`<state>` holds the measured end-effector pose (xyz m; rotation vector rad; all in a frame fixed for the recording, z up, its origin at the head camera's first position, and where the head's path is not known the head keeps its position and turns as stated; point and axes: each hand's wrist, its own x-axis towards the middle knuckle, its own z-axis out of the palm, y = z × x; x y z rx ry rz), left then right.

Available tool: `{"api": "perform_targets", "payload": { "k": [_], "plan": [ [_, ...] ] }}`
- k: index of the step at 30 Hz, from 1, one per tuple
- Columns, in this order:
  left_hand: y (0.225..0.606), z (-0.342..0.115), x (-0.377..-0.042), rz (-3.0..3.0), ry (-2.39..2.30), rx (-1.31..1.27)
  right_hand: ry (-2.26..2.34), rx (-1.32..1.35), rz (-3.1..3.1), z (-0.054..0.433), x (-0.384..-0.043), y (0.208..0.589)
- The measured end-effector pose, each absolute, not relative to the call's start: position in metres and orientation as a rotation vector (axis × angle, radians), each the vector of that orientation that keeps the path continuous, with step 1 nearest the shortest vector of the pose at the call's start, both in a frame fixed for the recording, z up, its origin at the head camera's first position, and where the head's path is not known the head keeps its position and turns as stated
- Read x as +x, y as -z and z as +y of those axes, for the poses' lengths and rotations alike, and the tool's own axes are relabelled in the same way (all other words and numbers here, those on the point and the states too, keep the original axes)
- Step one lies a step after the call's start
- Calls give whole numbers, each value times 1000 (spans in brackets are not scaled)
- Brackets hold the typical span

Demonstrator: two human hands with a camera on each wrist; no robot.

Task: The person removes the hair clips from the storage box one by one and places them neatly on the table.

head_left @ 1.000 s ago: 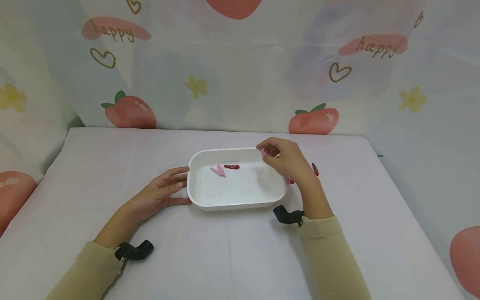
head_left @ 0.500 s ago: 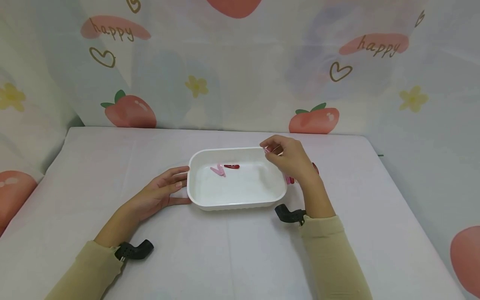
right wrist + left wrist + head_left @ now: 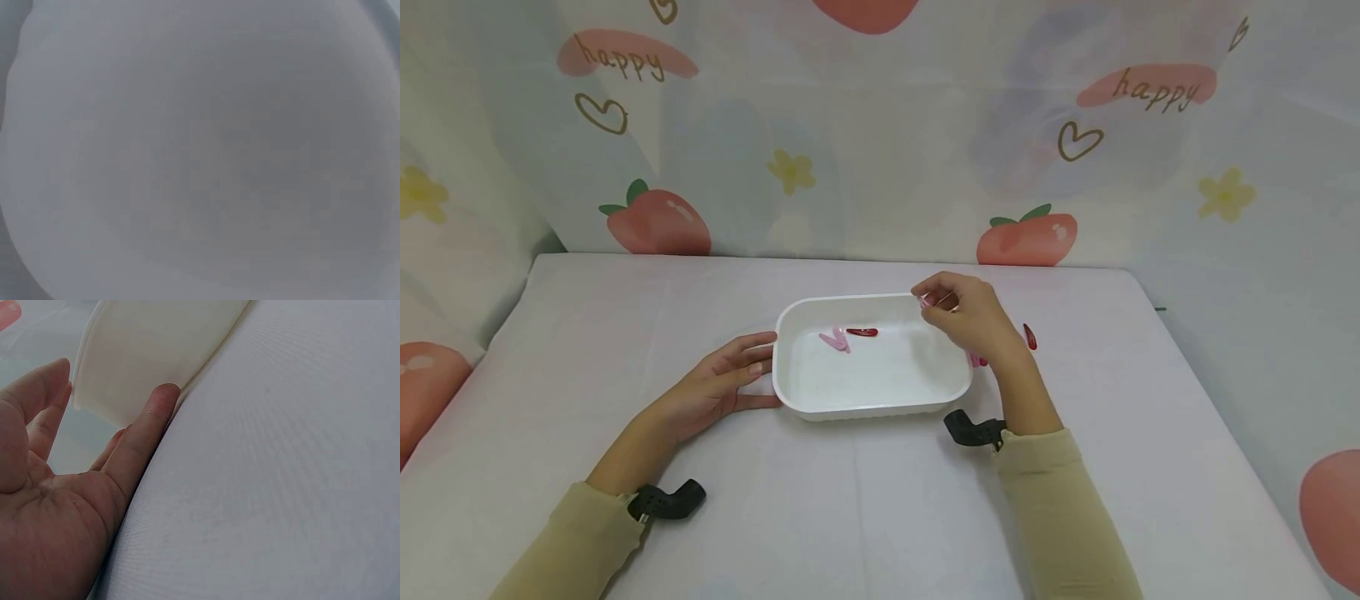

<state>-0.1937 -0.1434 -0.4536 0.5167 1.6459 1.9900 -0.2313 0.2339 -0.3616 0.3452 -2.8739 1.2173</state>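
Observation:
A white tray point(image 3: 865, 392) stands on the table, with pink hair clips point(image 3: 837, 340) and a red hair clip point(image 3: 862, 332) lying in its left half. My left hand point(image 3: 722, 379) touches the tray's left end with extended fingers. In the left wrist view, fingers of the left hand point(image 3: 81, 481) lie against the tray's outer wall point(image 3: 144, 356). Over the tray's far right corner, my right hand point(image 3: 966, 317) pinches a small pink hair clip point(image 3: 924, 302) between thumb and fingers, which partly hide it. The right wrist view shows only a blurred pale surface.
Right of the tray lies another red hair clip point(image 3: 1030, 336). Pink and red clips point(image 3: 976, 360) sit close to the tray's right end, partly hidden by the right hand and wrist. A patterned cloth backdrop point(image 3: 865, 167) rises behind the white-covered table point(image 3: 820, 517).
My right hand shifted slightly right, then back left, still pinching the pink hair clip. The left hand, the tray and the clips in it stay in place.

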Motion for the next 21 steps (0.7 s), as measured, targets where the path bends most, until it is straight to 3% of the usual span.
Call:
{"api": "perform_targets", "payload": {
  "k": [21],
  "plan": [
    [452, -143, -193, 1648, -1990, 517, -1438, 99, -2723, 240, -239, 375]
  ]
}}
